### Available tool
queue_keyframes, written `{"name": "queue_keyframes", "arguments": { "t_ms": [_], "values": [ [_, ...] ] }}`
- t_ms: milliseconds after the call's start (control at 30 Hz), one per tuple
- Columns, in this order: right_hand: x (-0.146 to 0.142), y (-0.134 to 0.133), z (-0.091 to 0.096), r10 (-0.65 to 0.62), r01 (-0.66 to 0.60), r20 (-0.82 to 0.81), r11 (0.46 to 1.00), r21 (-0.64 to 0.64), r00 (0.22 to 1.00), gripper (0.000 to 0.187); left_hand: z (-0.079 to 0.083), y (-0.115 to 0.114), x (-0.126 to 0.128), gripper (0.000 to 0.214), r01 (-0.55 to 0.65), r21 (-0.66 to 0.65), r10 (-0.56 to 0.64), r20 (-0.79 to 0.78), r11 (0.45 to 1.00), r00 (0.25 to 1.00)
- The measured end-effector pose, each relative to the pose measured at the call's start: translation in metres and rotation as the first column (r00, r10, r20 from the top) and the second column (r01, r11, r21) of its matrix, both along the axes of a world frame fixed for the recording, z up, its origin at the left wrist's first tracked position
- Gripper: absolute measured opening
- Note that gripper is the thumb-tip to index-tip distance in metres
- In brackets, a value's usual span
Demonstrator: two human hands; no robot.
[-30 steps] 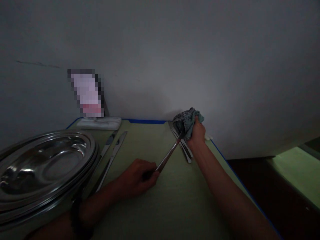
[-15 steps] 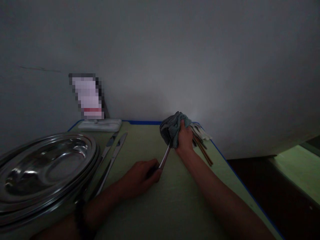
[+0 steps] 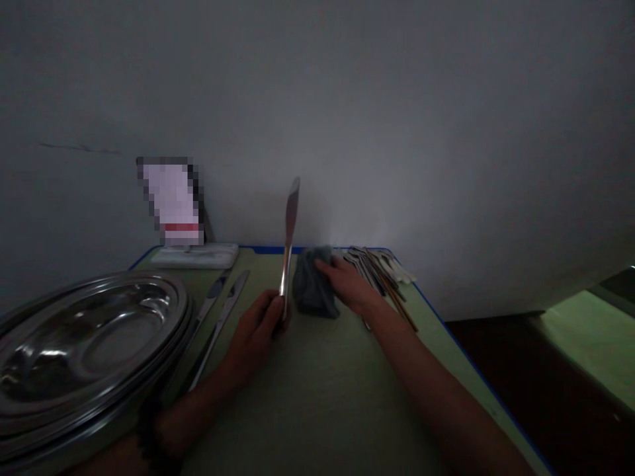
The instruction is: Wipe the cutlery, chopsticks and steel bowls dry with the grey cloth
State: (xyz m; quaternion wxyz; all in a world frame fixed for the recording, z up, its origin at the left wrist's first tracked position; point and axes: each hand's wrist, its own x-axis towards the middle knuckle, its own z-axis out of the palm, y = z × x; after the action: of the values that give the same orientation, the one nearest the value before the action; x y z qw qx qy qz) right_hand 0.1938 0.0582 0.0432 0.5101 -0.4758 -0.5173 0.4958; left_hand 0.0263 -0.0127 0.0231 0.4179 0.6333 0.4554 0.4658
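Note:
My left hand (image 3: 262, 317) is closed around the handle of a table knife (image 3: 292, 218), whose blade points up in front of the wall. Just right of the knife, my right hand (image 3: 347, 284) grips a bunched grey cloth (image 3: 315, 284), slightly blurred. Cloth and knife are apart. Two more table knives (image 3: 223, 314) lie side by side on the table, left of my left hand. Beyond my right wrist lies a bunch of cutlery (image 3: 364, 268) with wooden chopsticks (image 3: 404, 311).
Stacked oval metal dishes (image 3: 171, 284) fill the table's left side. At the back left, a blurred-out upright panel (image 3: 173, 198) stands on a white base (image 3: 198, 256). The green table (image 3: 322, 410) has a blue edge and meets a grey wall (image 3: 347, 119).
The knife has come out of the cloth and now stands blade up, moved left with my left hand. My right hand has shifted left and down with the cloth.

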Motion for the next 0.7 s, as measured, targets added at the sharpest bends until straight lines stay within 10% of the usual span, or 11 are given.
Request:
{"name": "queue_keyframes", "arguments": {
  "t_ms": [133, 267, 467, 567, 700],
  "values": [
    [-0.017, -0.018, 0.004, 0.026, -0.092, 0.258, 0.964, 0.248, 0.966, 0.037, 0.003, -0.002, 0.002, 0.027, -0.051, 0.03, 0.056, -0.219, 0.998, 0.974],
    [-0.027, -0.029, 0.014, 0.238, -0.246, 0.08, 0.961, 0.123, 0.968, 0.037, -0.001, 0.001, 0.002, 0.027, -0.068, 0.042, 0.078, -0.338, 0.997, 0.938],
    [-0.023, -0.021, 0.009, -0.061, 0.003, 0.264, 0.976, 0.216, 0.962, 0.027, -0.008, 0.001, 0.0, 0.034, 0.085, 0.047, -0.056, -0.446, 0.995, 0.894],
    [0.006, -0.008, 0.009, -0.31, 0.102, 0.547, 0.92, 0.377, 0.777, 0.026, -0.01, -0.002, -0.001, 0.032, 0.104, 0.06, -0.06, -0.503, 0.993, 0.862],
    [0.054, 0.006, 0.014, -0.329, 0.042, 0.875, 0.941, 0.336, 0.355, 0.026, -0.013, 0.0, -0.001, 0.023, 0.117, 0.251, 0.057, -0.595, 0.961, 0.802]
  ]
}}
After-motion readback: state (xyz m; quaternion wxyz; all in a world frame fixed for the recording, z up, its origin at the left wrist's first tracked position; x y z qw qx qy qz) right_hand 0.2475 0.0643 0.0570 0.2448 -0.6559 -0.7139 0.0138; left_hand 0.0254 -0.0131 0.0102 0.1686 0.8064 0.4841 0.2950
